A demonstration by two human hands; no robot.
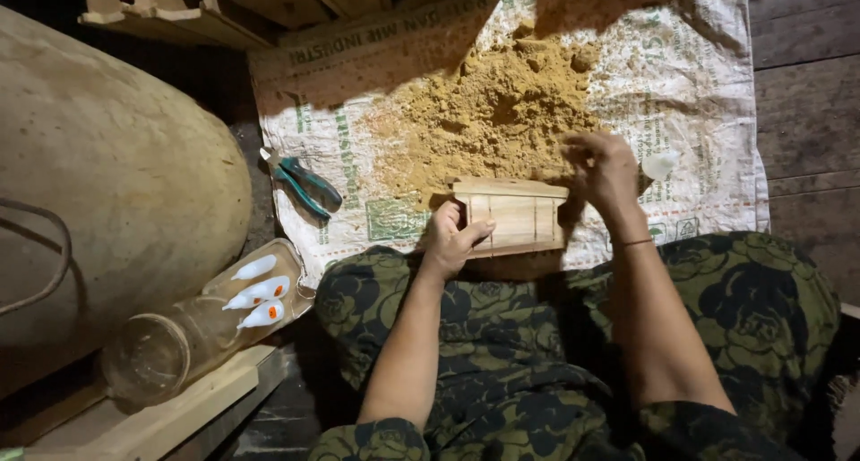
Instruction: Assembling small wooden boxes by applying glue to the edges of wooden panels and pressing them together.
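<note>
A small pale wooden box frame rests on my lap at the near edge of a woven white sack spread on the floor. My left hand grips the frame's left end, fingers curled over its edge. At the frame's right end, my right hand reaches into a heap of yellow-brown sawdust on the sack, fingers bent down; what it holds is hidden. A small white bottle lies just right of that hand.
Green-handled pliers lie on the sack's left edge. A tray holds three small white glue bottles, beside a clear jar on a wooden plank. A big tan sack fills the left. Wooden pieces lie beyond.
</note>
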